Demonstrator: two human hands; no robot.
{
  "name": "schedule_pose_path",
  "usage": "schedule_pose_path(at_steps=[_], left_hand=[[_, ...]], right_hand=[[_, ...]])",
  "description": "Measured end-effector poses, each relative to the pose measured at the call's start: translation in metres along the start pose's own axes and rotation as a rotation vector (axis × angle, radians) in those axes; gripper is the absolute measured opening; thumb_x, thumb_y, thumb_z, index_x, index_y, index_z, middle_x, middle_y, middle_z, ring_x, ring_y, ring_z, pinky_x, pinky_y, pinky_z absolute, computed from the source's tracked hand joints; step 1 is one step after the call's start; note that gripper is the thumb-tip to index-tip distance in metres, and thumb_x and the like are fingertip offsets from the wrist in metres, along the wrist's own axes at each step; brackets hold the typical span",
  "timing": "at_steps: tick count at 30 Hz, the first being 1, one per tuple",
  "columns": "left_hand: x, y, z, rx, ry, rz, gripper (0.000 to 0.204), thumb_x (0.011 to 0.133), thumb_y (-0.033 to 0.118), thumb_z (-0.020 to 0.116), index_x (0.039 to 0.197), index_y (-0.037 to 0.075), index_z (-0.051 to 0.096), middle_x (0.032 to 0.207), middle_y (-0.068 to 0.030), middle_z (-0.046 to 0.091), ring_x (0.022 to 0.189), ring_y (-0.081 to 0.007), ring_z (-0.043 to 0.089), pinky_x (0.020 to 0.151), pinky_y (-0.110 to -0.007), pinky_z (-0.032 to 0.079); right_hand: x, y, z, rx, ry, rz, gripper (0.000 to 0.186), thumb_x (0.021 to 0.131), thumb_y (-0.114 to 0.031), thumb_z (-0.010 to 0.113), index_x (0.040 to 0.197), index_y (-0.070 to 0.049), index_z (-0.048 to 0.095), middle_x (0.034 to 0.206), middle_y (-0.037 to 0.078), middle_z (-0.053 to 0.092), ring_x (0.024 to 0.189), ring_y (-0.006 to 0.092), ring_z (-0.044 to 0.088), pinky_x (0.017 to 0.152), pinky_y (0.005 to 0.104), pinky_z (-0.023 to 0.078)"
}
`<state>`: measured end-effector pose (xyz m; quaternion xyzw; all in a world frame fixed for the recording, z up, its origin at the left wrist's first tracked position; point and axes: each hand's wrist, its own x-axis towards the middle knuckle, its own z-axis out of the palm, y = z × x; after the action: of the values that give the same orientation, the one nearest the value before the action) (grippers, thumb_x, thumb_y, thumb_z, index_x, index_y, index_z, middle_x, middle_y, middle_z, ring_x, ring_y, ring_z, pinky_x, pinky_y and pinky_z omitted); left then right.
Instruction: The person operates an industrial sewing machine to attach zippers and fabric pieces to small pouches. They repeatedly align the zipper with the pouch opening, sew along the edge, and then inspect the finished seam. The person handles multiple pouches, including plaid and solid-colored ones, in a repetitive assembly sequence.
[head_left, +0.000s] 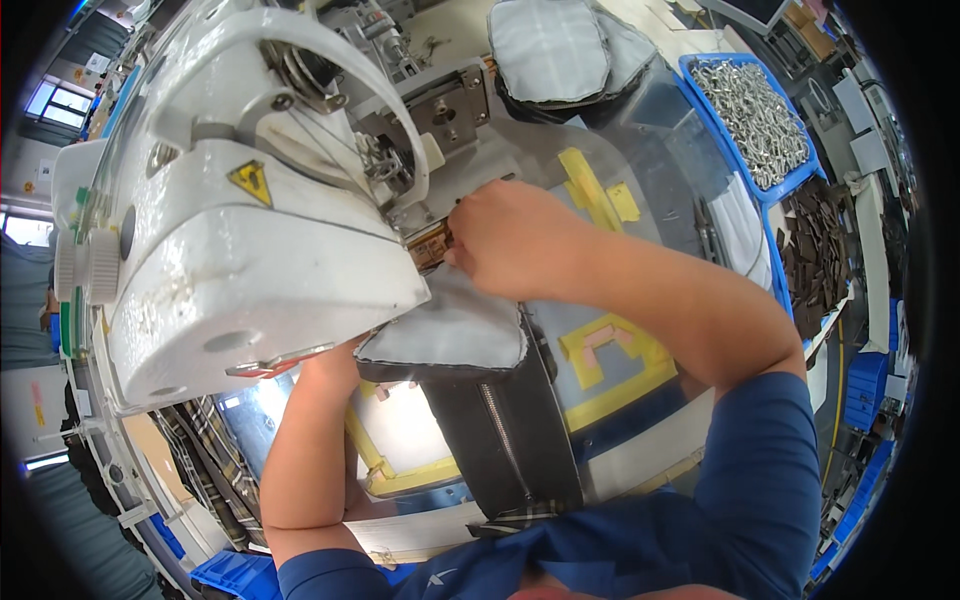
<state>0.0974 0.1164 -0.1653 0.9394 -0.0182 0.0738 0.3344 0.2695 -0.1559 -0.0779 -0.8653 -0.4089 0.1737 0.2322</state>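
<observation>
A large white sewing machine (250, 290) fills the left and middle of the view. Beneath its head lies a dark sewn piece with a pale grey panel (450, 335). From it a black strip with a metal zipper (498, 430) hangs towards my body. My right hand (510, 240) is closed, fingertips pinched beside a small brown and metal clamp part (430, 247) near the stitching area; what they grip is hidden. My left hand (340, 368) reaches under the machine head at the panel's left edge, its fingers out of sight.
More grey-panelled pieces (550, 50) are stacked beyond the machine. At the right, a blue tray (690, 66) holds many metal rings or clips, with dark brown strips (815, 250) nearer me. Yellow tape (590, 190) marks the table. Plaid fabric (215, 465) hangs at the lower left.
</observation>
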Motion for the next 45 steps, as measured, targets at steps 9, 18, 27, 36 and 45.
schedule_pose_path(at_steps=[9, 18, 27, 36, 45], left_hand=[[0.011, 0.022, -0.001, -0.077, 0.044, -0.023, 0.02, 0.091, 0.006, 0.076, 0.111, 0.003, 0.075, 0.106, -0.0103, 0.076, 0.096, -0.022, 0.072, 0.087, -0.037, 0.058], [0.032, 0.059, -0.005, 0.007, 0.112, 0.166, 0.021, 0.083, 0.004, 0.079, 0.104, 0.003, 0.079, 0.1, -0.0125, 0.079, 0.093, -0.0273, 0.076, 0.085, -0.04, 0.059], [0.016, 0.038, -0.006, 0.075, 0.057, 0.101, 0.027, 0.083, 0.002, 0.078, 0.109, 0.003, 0.078, 0.105, -0.0139, 0.078, 0.096, -0.0294, 0.074, 0.085, -0.042, 0.057], [0.0, 0.169, -0.081, 0.387, -0.204, -0.045, 0.056, 0.071, 0.016, 0.09, 0.119, -0.003, 0.068, 0.116, -0.0225, 0.072, 0.102, -0.041, 0.069, 0.089, -0.05, 0.056], [0.013, 0.149, -0.033, 0.087, -0.259, 0.395, 0.056, 0.075, 0.033, 0.092, 0.107, -0.004, 0.064, 0.132, -0.0264, 0.065, 0.113, -0.0432, 0.067, 0.099, -0.047, 0.057]], right_hand=[[-0.001, -0.001, -0.002, -0.001, -0.001, -0.01, 0.029, 0.092, -0.024, 0.072, 0.084, 0.003, 0.077, 0.08, 0.023, 0.073, 0.086, 0.0438, 0.073, 0.079, 0.0522, 0.058], [-0.003, 0.002, -0.004, -0.018, -0.008, -0.037, 0.03, 0.093, -0.026, 0.072, 0.084, 0.003, 0.076, 0.081, 0.024, 0.073, 0.087, 0.0439, 0.073, 0.081, 0.0522, 0.058], [0.003, -0.002, 0.005, 0.008, -0.006, 0.004, 0.03, 0.092, -0.027, 0.07, 0.085, 0.002, 0.077, 0.084, 0.023, 0.073, 0.089, 0.0449, 0.072, 0.082, 0.0538, 0.056], [-0.005, 0.01, -0.008, 0.005, 0.026, -0.01, 0.028, 0.087, -0.027, 0.069, 0.083, -0.001, 0.076, 0.083, 0.023, 0.072, 0.088, 0.0461, 0.069, 0.08, 0.054, 0.054], [0.0, 0.018, 0.014, 0.038, 0.206, -0.228, 0.029, 0.092, -0.023, 0.067, 0.083, 0.003, 0.075, 0.083, 0.026, 0.072, 0.085, 0.0477, 0.07, 0.082, 0.0552, 0.056]])
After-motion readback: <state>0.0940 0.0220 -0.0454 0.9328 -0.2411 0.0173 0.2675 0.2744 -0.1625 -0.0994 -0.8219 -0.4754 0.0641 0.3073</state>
